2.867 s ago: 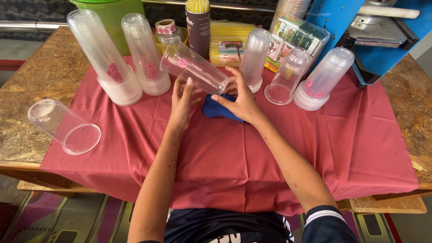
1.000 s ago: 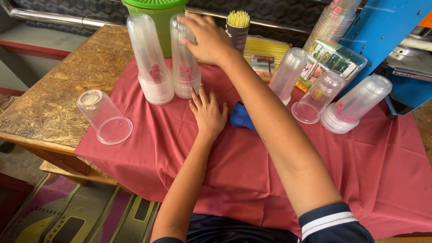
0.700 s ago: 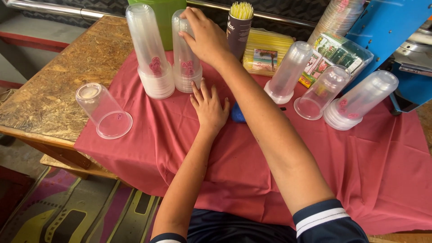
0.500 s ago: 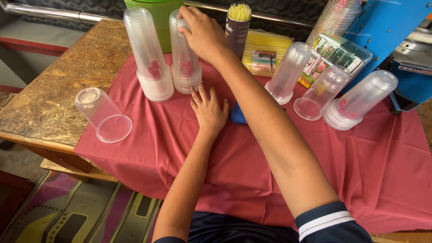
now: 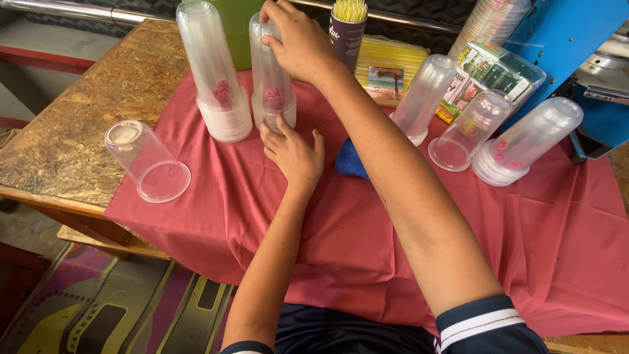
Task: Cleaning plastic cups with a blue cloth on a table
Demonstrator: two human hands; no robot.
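Hands meet at one stack of upturned clear cups [image 5: 270,72] standing on the red cloth [image 5: 367,229] near the table's far edge. The right hand [image 5: 296,40] reaches across and is clamped over the stack's top, fingers curled round the uppermost cup and the thumb on its near side. The left hand [image 5: 291,154] lies low by the stack's foot, fingers spread and slightly bent, the fingertips touching or just short of the lowest rims; it grips nothing. A second, taller stack [image 5: 213,72] stands just beside the first on its left, both bearing small pink marks. Behind them is a green bin [image 5: 239,33], and beside the right wrist a dark tube of yellow straws [image 5: 346,29]. A blue rag [image 5: 350,160] lies on the cloth just right of the left hand, partly hidden by the right forearm. Further right stand three more upturned cup stacks [image 5: 426,95], tilted, near a packet of sachets [image 5: 488,78] and a blue machine [image 5: 570,39]. One single cup [image 5: 147,164] sits mouth down, leaning, at the cloth's left edge, half on the bare chipboard table [image 5: 72,124], well apart from both hands.
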